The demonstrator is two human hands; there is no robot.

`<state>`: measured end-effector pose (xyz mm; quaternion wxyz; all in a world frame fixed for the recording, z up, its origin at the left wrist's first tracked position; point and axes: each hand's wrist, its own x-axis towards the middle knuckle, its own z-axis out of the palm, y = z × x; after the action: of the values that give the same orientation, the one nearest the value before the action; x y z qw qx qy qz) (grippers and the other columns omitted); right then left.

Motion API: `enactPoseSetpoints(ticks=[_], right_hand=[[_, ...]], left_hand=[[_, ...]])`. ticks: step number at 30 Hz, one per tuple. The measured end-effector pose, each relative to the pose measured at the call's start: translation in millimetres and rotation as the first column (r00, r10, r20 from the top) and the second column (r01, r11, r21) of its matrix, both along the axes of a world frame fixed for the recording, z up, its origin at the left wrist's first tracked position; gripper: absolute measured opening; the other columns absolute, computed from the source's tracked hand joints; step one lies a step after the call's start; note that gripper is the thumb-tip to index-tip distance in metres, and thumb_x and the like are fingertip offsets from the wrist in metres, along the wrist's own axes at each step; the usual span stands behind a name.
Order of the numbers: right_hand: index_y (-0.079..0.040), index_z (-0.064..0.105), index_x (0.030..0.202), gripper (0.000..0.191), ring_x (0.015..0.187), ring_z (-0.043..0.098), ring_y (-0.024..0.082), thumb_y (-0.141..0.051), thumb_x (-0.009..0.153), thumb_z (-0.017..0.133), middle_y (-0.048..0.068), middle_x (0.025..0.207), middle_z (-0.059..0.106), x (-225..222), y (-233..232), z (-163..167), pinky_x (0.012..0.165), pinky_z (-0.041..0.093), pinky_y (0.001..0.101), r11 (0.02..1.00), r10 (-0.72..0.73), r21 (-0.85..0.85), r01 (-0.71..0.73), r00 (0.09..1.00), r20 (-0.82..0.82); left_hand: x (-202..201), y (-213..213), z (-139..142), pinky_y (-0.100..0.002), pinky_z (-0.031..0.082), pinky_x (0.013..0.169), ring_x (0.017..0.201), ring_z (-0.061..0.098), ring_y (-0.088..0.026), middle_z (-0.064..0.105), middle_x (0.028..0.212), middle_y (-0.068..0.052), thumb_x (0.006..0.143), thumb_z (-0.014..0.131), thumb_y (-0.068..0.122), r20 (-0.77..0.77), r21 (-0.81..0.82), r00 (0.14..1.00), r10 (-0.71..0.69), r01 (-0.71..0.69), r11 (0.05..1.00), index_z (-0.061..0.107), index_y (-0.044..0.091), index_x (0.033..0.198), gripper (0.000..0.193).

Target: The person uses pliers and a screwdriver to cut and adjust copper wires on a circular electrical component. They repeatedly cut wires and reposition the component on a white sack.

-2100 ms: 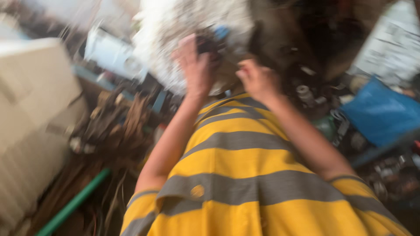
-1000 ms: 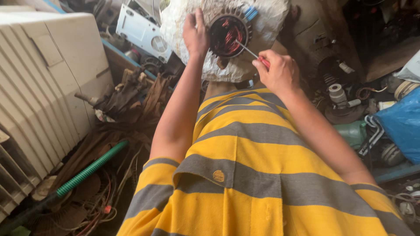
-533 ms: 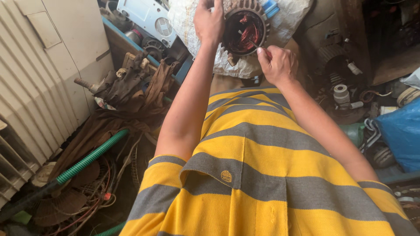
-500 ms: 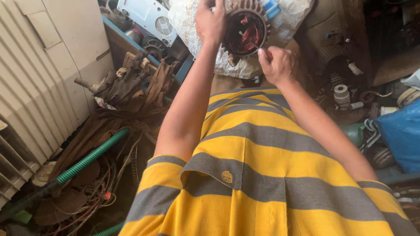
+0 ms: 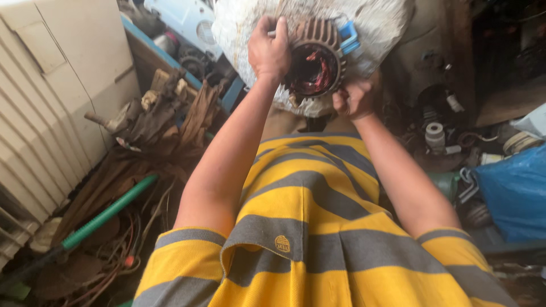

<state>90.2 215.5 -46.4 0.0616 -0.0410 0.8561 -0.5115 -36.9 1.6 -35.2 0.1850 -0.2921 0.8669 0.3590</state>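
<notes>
Head view: hands on finned motor housing.

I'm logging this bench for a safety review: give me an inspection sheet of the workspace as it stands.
Surface: a white, stained sack-like cloth lies under the work.
Job's things: a finned motor housing with reddish windings inside and a blue part on its right edge.
Clutter: rusty scrap pieces, a green hose, a small white spool, a blue plastic sheet.
Grippers: left hand grips the housing's top left rim; right hand is closed at its lower right rim; any tool in it cannot be told.
Cables: thin loose wires on the floor at left.
Surroundings: a white ribbed appliance casing at left.
</notes>
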Motion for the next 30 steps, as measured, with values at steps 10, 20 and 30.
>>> enactPoseSetpoints(ticks=[10,20,30], right_hand=[[-0.005,0.061,0.081,0.041,0.065,0.063,0.029,-0.04,0.1,0.07,0.011,0.073,0.058,58,74,56,0.06,0.048,0.0399,0.981,-0.11,0.18,0.069,0.967,0.229],[-0.009,0.059,0.097,0.053,0.111,0.056,0.031,-0.042,0.081,0.098,0.008,0.115,0.059,-61,14,99,0.097,0.045,0.0468,0.945,0.264,0.25,-0.211,0.942,-0.205],[-0.009,0.06,0.094,0.051,0.115,0.059,0.03,-0.038,0.069,0.094,0.01,0.124,0.06,-115,0,110,0.092,0.047,0.0435,0.789,0.565,0.406,-0.461,0.804,-0.186]], left_hand=[[27,-30,65,-0.056,0.038,0.115,0.139,0.042,-0.044,0.038,0.149,-0.023,0.074,0.091,0.056,-0.542,0.049,0.665,-0.515,0.636,0.77,0.062,0.004,0.109,0.068],[47,-18,77,-0.061,0.018,0.121,0.147,0.033,-0.044,0.028,0.16,-0.024,0.078,0.091,0.047,-0.427,-0.042,0.575,-0.698,0.758,0.65,0.083,0.023,0.098,0.032],[45,-24,62,-0.044,0.044,0.107,0.121,0.058,-0.035,0.059,0.143,-0.014,0.083,0.087,0.02,-0.482,0.06,0.714,-0.507,0.605,0.794,0.077,0.007,0.089,0.017]])
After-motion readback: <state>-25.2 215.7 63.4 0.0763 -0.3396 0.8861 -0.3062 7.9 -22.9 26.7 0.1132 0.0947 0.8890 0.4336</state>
